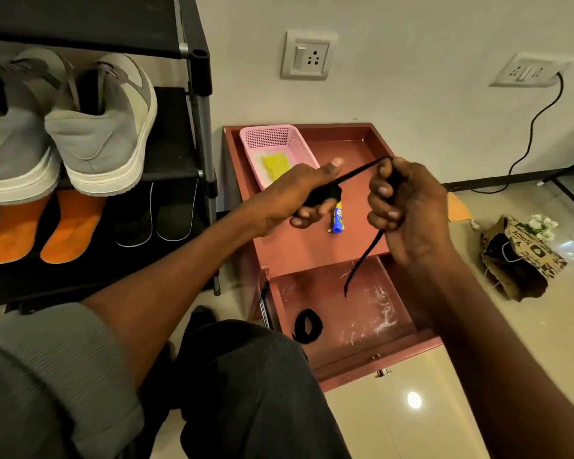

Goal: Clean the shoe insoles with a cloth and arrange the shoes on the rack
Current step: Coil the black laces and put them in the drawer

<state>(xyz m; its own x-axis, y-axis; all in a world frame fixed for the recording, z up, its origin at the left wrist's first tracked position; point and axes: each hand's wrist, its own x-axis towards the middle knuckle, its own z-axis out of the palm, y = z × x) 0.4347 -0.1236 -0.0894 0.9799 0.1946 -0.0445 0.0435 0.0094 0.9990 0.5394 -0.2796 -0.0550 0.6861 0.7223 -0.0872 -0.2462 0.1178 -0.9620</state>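
Lying in the pink basket (276, 140) is a yellow cloth (276, 165); a coiled black lace (307, 326) is lying in the open drawer (352, 313). The tube's (337, 217) label is being left unread, too small. A black shoelace (362, 170) is being gripped by the left hand (307, 193) and right hand (406, 207), fingers curled round it. Grey shoes (100, 127) and orange insoles (70, 226) are being held on the rack (199, 104).

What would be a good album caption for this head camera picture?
Both hands wind a black shoelace above an open drawer.
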